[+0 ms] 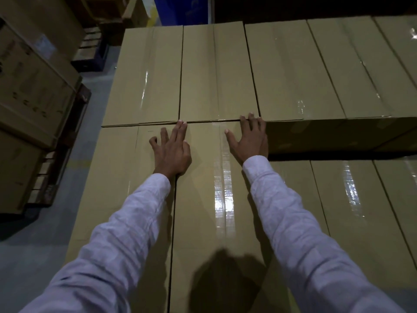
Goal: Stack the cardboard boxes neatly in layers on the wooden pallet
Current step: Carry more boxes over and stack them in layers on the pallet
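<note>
1. Neighbouring stack: printed brown cartons at the far left, seated on a dark pallet. A strip of grey floor is left open between it and the main stack.
2. Near left box: plain matt cardboard, top layer. Its long axis is run away from the viewer, its far end is butted against the far row, and its left edge is free above the floor.
3. Left hand: laid palm-down across the seam between the near left box and the near middle box. The fingers are spread, with the little finger slightly bent, and the longest tips are set at the far edge.
4. Near middle box: oblong carton, top layer, with its long axis pointed away from the viewer, parallel to its neighbour. Glossy clear tape is run along its centre seam. Its right edge is free, with a step down beside it.
5. Right hand: laid flat at the far right corner of the near middle box. The four fingers are held together with the thumb splayed leftward, and the fingertips are set on the far edge.
6. Far row: taped cartons packed side by side, aligned the same way. A thin dark gap is seen along their near ends.
7. Lower layer: taped boxes one level down at the right, with open room above them.
</note>
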Demonstrator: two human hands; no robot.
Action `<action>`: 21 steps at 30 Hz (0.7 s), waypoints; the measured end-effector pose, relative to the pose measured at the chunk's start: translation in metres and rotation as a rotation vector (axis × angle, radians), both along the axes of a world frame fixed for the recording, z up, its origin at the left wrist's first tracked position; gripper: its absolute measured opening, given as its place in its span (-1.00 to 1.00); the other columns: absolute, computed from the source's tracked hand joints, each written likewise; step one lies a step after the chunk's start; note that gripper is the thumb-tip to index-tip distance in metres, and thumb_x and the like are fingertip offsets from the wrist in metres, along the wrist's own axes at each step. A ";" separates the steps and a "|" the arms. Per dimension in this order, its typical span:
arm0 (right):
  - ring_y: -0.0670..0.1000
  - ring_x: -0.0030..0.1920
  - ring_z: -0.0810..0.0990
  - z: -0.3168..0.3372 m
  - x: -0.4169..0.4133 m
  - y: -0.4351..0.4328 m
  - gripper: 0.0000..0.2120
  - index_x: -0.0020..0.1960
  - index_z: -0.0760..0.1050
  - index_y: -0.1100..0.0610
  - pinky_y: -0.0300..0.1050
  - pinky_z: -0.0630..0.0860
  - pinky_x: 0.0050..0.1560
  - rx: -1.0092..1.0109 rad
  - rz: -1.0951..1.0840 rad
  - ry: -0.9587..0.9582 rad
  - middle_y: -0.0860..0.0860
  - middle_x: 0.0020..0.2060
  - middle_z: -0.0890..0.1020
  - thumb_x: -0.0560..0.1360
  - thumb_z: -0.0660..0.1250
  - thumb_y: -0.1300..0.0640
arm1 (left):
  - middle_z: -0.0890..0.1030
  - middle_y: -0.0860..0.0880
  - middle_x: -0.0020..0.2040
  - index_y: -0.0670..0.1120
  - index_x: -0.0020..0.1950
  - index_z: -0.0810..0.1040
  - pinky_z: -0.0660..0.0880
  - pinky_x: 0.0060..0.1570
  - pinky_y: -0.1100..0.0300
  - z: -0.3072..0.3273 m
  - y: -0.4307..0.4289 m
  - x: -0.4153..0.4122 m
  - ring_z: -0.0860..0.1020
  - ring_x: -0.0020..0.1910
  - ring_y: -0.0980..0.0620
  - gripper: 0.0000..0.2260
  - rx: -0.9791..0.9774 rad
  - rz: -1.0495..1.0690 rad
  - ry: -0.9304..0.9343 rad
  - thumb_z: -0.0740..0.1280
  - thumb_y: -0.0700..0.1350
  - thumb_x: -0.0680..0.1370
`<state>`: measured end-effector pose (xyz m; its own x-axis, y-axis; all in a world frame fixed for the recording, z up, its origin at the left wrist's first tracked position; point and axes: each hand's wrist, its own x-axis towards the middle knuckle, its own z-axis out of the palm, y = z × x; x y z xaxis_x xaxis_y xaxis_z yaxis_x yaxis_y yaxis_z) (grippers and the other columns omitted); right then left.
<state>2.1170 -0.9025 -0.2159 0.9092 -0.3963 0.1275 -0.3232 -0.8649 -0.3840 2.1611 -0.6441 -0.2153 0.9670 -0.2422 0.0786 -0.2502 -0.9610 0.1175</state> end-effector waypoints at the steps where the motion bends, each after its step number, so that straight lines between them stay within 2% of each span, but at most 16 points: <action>1: 0.17 0.62 0.19 0.001 0.000 -0.001 -0.25 0.62 0.33 0.00 0.23 0.44 0.44 0.016 0.004 0.008 0.06 0.65 0.29 0.60 0.12 -0.43 | 0.15 0.19 0.71 0.14 0.71 0.10 0.26 0.31 -0.29 0.000 -0.001 0.000 0.30 0.49 -0.14 -0.42 0.007 -0.001 0.004 0.06 0.06 0.66; 5: 0.15 0.65 0.11 0.008 -0.005 -0.007 -0.26 0.65 0.26 -0.07 0.36 0.36 0.45 0.103 0.036 0.037 0.03 0.68 0.22 0.58 0.23 -0.39 | 0.06 0.20 0.73 0.15 0.73 0.03 0.24 0.34 -0.33 0.001 0.002 0.000 0.23 0.56 -0.21 -0.43 0.026 -0.023 0.037 -0.02 0.11 0.70; 8: 0.12 0.67 0.07 0.012 -0.021 -0.002 -0.29 0.64 0.22 -0.13 0.48 0.24 0.49 0.103 0.013 0.039 0.03 0.69 0.19 0.58 0.26 -0.34 | 0.07 0.17 0.74 0.12 0.73 0.11 0.19 0.44 -0.35 0.005 0.009 -0.004 0.16 0.63 -0.23 -0.46 0.022 -0.048 0.054 -0.06 0.15 0.72; 13: 0.13 0.65 0.11 0.010 -0.061 0.028 -0.46 0.51 0.36 -0.18 0.59 0.21 0.41 0.106 0.015 0.008 0.02 0.66 0.22 0.57 0.32 -0.26 | 0.15 0.04 0.74 0.03 0.68 0.24 0.22 0.50 -0.27 0.008 0.020 -0.033 0.24 0.64 -0.18 -0.47 -0.085 -0.094 0.047 0.08 0.14 0.72; 18: 0.12 0.67 0.08 0.018 -0.098 0.059 -0.59 0.38 0.45 -0.24 0.62 0.00 0.48 0.057 0.006 0.009 0.00 0.66 0.24 0.56 0.35 -0.25 | 0.19 -0.01 0.73 0.01 0.67 0.27 0.22 0.54 -0.22 0.007 0.028 -0.078 0.24 0.66 -0.14 -0.48 -0.185 -0.120 0.036 0.10 0.15 0.73; 21: 0.09 0.68 0.08 0.024 -0.118 0.075 -0.62 0.34 0.49 -0.27 0.61 -0.05 0.48 0.023 0.001 -0.006 -0.04 0.65 0.26 0.54 0.36 -0.25 | 0.21 -0.02 0.72 0.02 0.68 0.27 0.17 0.58 -0.22 0.008 0.036 -0.109 0.20 0.67 -0.13 -0.49 -0.258 -0.097 0.044 0.15 0.13 0.73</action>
<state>1.9987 -0.8272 -0.1919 0.9090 -0.3980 0.1235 -0.3197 -0.8562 -0.4059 2.0526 -0.6079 -0.2073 0.9441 -0.3112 0.1086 -0.3290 -0.8696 0.3682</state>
